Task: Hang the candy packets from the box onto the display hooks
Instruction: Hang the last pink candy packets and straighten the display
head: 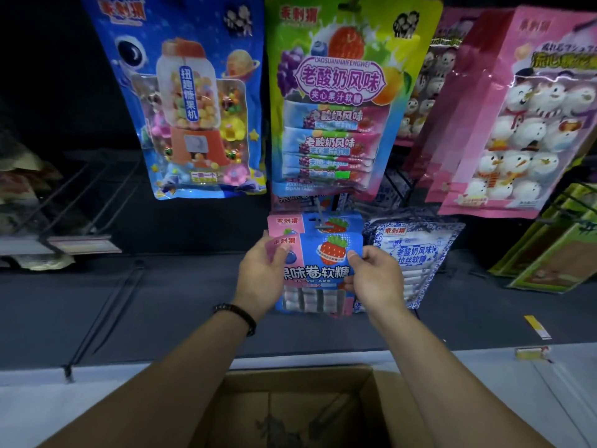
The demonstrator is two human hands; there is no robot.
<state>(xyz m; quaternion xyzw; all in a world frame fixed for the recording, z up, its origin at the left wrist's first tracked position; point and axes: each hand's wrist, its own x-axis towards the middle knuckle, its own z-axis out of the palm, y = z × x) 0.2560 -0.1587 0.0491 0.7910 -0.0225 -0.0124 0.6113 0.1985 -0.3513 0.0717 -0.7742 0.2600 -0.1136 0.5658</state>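
Nearest, bottom centre: open brown cardboard box [245, 412], inside dim. Both forearms reach up w/ left hand [260, 273] & right hand [374, 279] each pinching a side edge of the blue-pink strawberry candy packet [318, 266], mid-frame, just below a metal display hook [319, 218] w/ a matching packet on it. Beyond: dark shelf [161, 305]; blue gumball-machine bag [190, 101] upper left, pink snowman bag [523, 124] upper right.

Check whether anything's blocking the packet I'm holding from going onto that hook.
Nothing visible blocks it. The blue strawberry candy packet, held by the left hand and right hand, sits just below the hook, which already carries a matching packet.
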